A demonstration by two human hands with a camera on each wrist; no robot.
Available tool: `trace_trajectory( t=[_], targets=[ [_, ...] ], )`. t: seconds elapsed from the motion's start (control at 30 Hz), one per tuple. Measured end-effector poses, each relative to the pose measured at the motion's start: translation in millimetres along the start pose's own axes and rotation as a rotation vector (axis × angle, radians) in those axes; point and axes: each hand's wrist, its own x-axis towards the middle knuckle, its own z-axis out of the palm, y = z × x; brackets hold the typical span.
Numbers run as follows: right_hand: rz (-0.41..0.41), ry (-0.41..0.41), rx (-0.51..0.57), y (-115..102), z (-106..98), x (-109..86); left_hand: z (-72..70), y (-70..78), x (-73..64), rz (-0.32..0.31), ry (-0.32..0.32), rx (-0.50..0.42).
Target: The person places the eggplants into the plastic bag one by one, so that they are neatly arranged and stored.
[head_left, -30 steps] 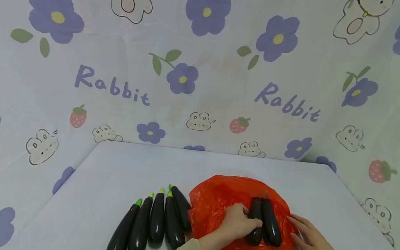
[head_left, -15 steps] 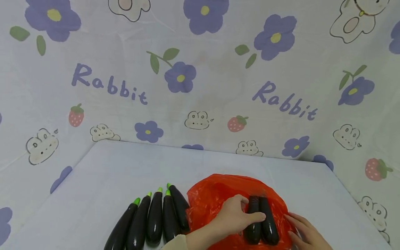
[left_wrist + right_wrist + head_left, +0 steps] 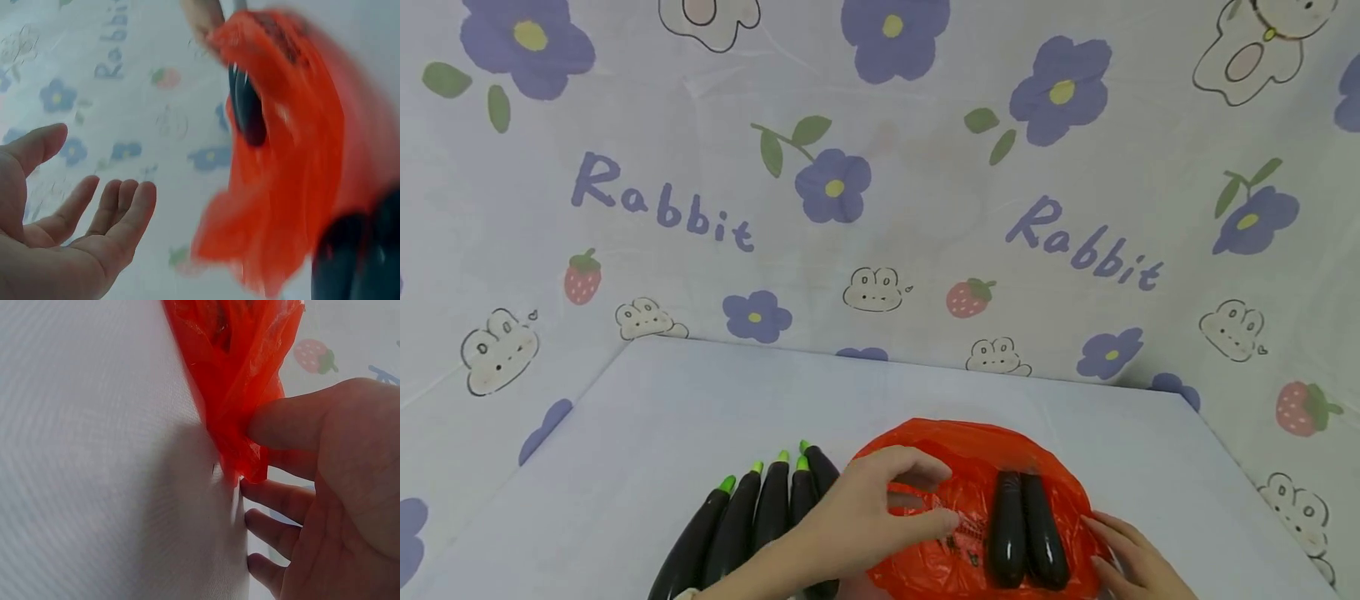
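Observation:
Two dark eggplants lie side by side on the red plastic bag in the head view. My left hand is over the bag's left part with nothing in it, thumb and fingers spread apart. In the left wrist view that left hand shows loosely bent fingers, apart from the bag. At the bag's right edge my right hand pinches the red plastic between thumb and index finger. The right wrist view shows this hand with its other fingertips resting at the white tabletop.
Several more eggplants with green stems lie in a row left of the bag, partly behind the left forearm. The white table ends at a cloth backdrop printed with flowers and rabbits.
My left hand has let go of the left eggplant on the bag and moved left, toward the row of eggplants. The right hand has stayed at the bag's edge.

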Motion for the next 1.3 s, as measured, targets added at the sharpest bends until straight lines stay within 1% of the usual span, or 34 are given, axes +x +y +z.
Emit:
trace_trajectory(
  t=[0.07, 0.13, 0.23, 0.33, 0.43, 0.5, 0.67, 0.77, 0.87, 0.97, 1.07, 1.17, 1.3],
  targets=[
    [-0.009, 0.004, -0.005, 1, 0, -0.8, -14.1, -1.1, -11.4, 0.002, 0.021, -0.004],
    [-0.025, 0.004, -0.004, 3, 0, -1.1, -28.6, -3.6, -22.6, -0.007, 0.047, 0.014],
    [-0.028, 0.012, 0.013, 5, 0, -1.6, -51.7, -12.7, -37.9, -0.022, 0.093, 0.047],
    [-0.013, 0.015, 0.039, 4, 1, -2.0, -74.6, -23.0, -53.0, -0.078, 0.163, 0.076],
    [0.002, 0.011, 0.058, 1, 1, -2.6, -97.6, -35.7, -69.7, -0.161, 0.237, 0.105],
    [0.005, 0.007, 0.066, 0, 1, -3.1, -112.5, -44.9, -79.2, -0.203, 0.287, 0.140],
    [0.007, 0.007, 0.072, 0, 0, -4.3, -148.5, -72.8, -97.4, -0.303, 0.365, 0.198],
    [0.005, 0.007, 0.069, 1, 1, -4.6, -164.4, -91.2, -103.8, -0.357, 0.359, 0.164],
    [0.001, 0.006, 0.067, 2, 1, -5.4, -174.9, -107.9, -107.8, -0.375, 0.296, 0.093],
    [0.000, 0.006, 0.067, 3, 1, -6.2, -180.6, -119.8, -110.1, -0.378, 0.222, 0.035],
    [-0.003, 0.004, 0.059, 2, 1, -6.1, -182.9, -126.3, -111.5, -0.382, 0.178, -0.003],
    [0.020, 0.003, 0.051, -1, 1, -5.1, -183.4, -129.5, -112.5, -0.386, 0.153, -0.024],
    [0.043, 0.007, 0.042, -2, 1, -3.9, -184.0, -132.0, -113.9, -0.396, 0.150, -0.045]
  ],
)
